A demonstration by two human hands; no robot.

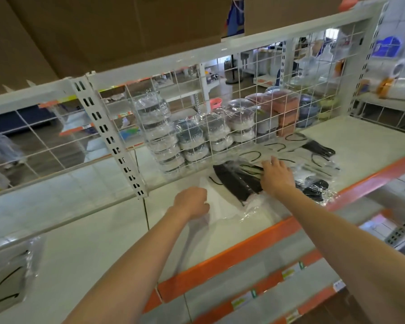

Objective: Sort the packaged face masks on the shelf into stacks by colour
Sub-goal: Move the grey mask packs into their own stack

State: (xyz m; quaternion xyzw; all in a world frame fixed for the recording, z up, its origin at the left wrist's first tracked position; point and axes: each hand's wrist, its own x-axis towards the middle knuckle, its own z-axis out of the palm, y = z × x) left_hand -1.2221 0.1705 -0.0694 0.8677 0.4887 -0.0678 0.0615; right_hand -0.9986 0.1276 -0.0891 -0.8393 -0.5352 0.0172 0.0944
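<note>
Two bare hands reach onto the white shelf (220,242) w/ the orange front edge. Left hand (192,201) sits knuckles-up on a white packaged mask (222,206), fingers curled under at the pack's left edge; whether they pinch the wrap or just rest, can't tell. Right hand (276,175) lies flat, fingers straight and slightly spread, pressing on clear-wrapped packs, fingertips at the light-coloured masks w/ black ear loops (267,152) fanned out toward the back. Just left of that hand, touching it, a stack of black packaged masks (236,184) lies tilted, overlapping the white pack's right side. More black masks in crinkled wrap (313,188) lie right of the wrist, near the orange edge, and another black one (318,148) sits further back. Far left, well apart from the rest, one light mask w/ black loops in plastic (9,284) lies on the neighbouring shelf section. Behind a white wire grid (243,90), stacks of shrink-wrapped bowls (197,139) and brownish containers (288,108) stand on the opposite shelf.
</note>
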